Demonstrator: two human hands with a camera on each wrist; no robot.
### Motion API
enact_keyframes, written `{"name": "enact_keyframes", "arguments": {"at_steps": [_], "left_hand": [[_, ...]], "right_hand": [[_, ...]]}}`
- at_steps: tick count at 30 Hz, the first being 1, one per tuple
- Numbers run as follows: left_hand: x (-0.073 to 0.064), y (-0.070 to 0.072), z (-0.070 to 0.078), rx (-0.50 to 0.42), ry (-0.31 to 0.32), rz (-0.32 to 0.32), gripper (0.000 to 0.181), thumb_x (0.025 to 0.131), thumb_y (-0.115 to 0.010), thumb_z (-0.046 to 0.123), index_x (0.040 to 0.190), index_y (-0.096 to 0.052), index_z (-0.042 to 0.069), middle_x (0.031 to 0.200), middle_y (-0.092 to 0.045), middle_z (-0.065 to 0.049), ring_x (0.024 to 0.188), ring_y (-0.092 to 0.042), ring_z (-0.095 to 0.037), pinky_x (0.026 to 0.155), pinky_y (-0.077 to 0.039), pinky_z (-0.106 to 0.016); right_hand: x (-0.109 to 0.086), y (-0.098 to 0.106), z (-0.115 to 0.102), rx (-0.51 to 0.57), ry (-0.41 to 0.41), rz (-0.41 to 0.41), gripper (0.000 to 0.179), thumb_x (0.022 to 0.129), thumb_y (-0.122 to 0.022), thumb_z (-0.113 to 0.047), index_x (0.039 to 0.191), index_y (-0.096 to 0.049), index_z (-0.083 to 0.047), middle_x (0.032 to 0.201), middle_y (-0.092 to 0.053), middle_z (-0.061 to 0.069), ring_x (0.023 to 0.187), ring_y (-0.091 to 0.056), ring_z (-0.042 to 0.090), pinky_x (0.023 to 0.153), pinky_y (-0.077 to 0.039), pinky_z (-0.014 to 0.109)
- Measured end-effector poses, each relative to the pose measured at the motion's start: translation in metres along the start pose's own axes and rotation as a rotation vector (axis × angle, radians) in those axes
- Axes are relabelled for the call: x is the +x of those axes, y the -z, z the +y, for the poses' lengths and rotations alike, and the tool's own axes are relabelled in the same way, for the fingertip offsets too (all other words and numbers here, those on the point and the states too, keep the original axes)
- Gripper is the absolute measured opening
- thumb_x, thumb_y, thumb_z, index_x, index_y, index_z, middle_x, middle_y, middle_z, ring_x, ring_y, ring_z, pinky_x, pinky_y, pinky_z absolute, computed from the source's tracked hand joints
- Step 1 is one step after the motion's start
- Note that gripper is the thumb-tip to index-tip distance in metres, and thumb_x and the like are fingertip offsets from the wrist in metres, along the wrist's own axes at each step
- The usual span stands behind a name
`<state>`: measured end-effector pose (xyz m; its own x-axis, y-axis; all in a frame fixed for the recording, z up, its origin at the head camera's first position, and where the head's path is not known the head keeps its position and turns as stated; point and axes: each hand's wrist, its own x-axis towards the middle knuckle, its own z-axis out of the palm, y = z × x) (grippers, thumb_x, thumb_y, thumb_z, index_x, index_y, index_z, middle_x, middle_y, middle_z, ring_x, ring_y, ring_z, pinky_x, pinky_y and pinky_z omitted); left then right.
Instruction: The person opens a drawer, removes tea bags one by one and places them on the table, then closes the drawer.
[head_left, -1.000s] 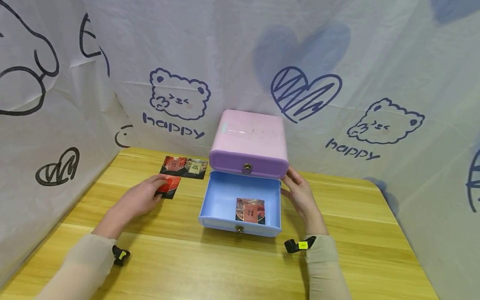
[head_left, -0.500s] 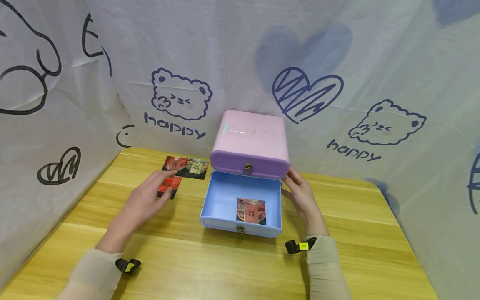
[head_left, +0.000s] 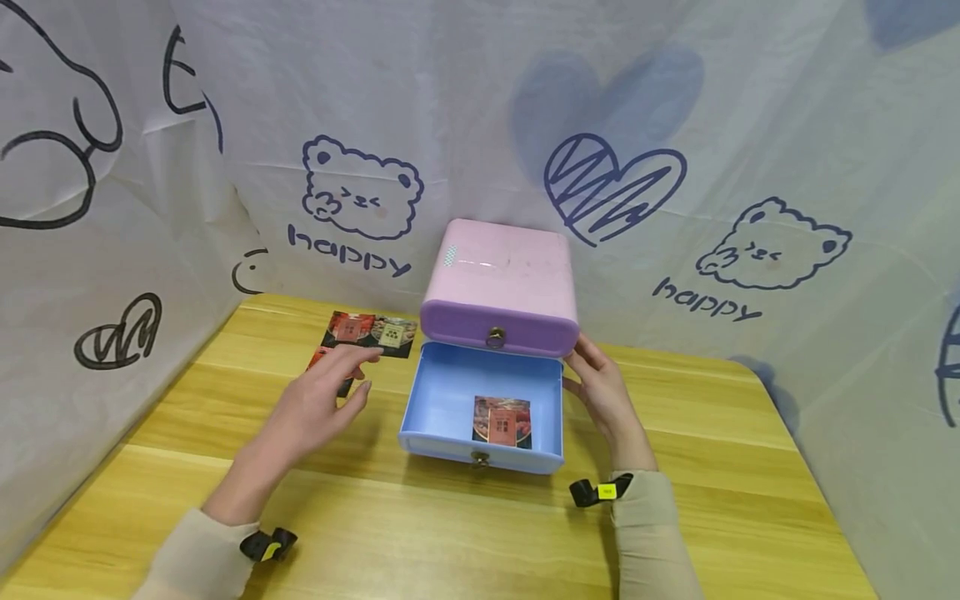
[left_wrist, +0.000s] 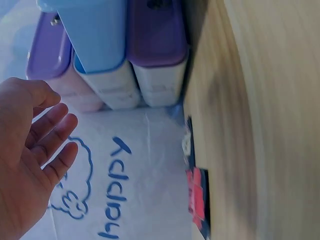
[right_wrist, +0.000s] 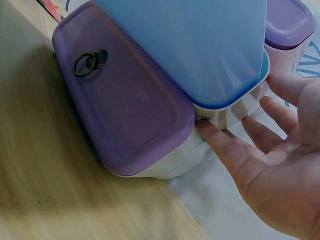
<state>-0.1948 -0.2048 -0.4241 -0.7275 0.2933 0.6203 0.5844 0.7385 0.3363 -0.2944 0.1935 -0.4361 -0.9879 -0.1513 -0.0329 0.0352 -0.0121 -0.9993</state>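
A small drawer cabinet (head_left: 501,265) stands against the cloth, its top casing pink and its drawer fronts purple and blue. The middle, blue drawer (head_left: 442,392) is pulled out, and a dark red printed packet (head_left: 502,423) lies inside it. To its left, my left hand (head_left: 318,408) hovers with fingers spread and holds nothing, as the left wrist view also shows. It partly hides a red packet (head_left: 347,387) on the table. My right hand (right_wrist: 280,145) rests its fingertips against the cabinet's right side. In that wrist view, a purple bottom drawer (right_wrist: 130,100) with a ring pull appears pushed in.
Behind the hidden packet lie a red packet (head_left: 349,327) and a dark packet with a pale label (head_left: 392,335), side by side. The wooden table (head_left: 420,533) is bounded by white printed cloth (head_left: 480,108) at the back and sides.
My left hand has let go of the red packet on the table, lifted, and moved right toward the blue drawer. My right hand has stayed at the cabinet's side.
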Motion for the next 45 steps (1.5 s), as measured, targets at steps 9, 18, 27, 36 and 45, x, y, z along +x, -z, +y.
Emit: {"name": "enact_keyframes", "arguments": {"at_steps": [9,18,27,36,45], "left_hand": [[0.01,-0.007,0.019,-0.035,-0.103,-0.015,0.049,0.09,-0.074,0.001,0.137,-0.06,0.005,0.127,-0.066,-0.006,0.102,-0.068,-0.022,0.08,-0.062,-0.037],[0.02,-0.011,0.038,-0.042,-0.122,-0.077,0.051,0.09,-0.077,0.004,0.138,-0.061,0.008,0.133,-0.065,-0.007,0.107,-0.068,-0.02,0.087,-0.061,-0.038],[0.033,-0.021,0.047,-0.015,-0.242,-0.087,0.05,0.087,-0.079,0.005,0.135,-0.064,0.007,0.128,-0.066,-0.008,0.098,-0.069,-0.019,0.077,-0.061,-0.033],[0.049,-0.029,0.061,0.009,-0.325,-0.16,0.046,0.089,-0.079,0.008,0.133,-0.066,0.009,0.127,-0.067,-0.005,0.106,-0.068,-0.021,0.083,-0.061,-0.035],[0.063,-0.04,0.077,0.063,-0.359,-0.282,0.047,0.09,-0.081,0.011,0.135,-0.066,0.012,0.128,-0.067,-0.003,0.106,-0.067,-0.019,0.083,-0.059,-0.033]], "right_hand": [[-0.001,0.001,0.001,-0.005,-0.011,0.005,0.062,0.107,-0.06,-0.029,0.162,-0.037,-0.014,0.167,-0.034,0.008,0.149,-0.04,0.029,0.115,-0.044,0.053],[0.0,0.001,0.001,-0.013,-0.002,0.006,0.062,0.106,-0.06,-0.03,0.162,-0.038,-0.015,0.167,-0.034,0.007,0.149,-0.04,0.029,0.115,-0.044,0.052],[0.0,0.001,0.001,-0.015,-0.001,0.0,0.061,0.107,-0.059,-0.031,0.162,-0.038,-0.015,0.168,-0.033,0.007,0.149,-0.039,0.03,0.116,-0.043,0.053],[0.001,0.001,0.001,-0.017,0.01,-0.005,0.06,0.107,-0.058,-0.029,0.162,-0.038,-0.014,0.167,-0.034,0.007,0.148,-0.04,0.03,0.115,-0.044,0.053],[0.0,0.0,0.001,-0.025,0.006,0.005,0.06,0.107,-0.059,-0.029,0.162,-0.038,-0.016,0.167,-0.034,0.008,0.148,-0.041,0.031,0.114,-0.044,0.053]]}}
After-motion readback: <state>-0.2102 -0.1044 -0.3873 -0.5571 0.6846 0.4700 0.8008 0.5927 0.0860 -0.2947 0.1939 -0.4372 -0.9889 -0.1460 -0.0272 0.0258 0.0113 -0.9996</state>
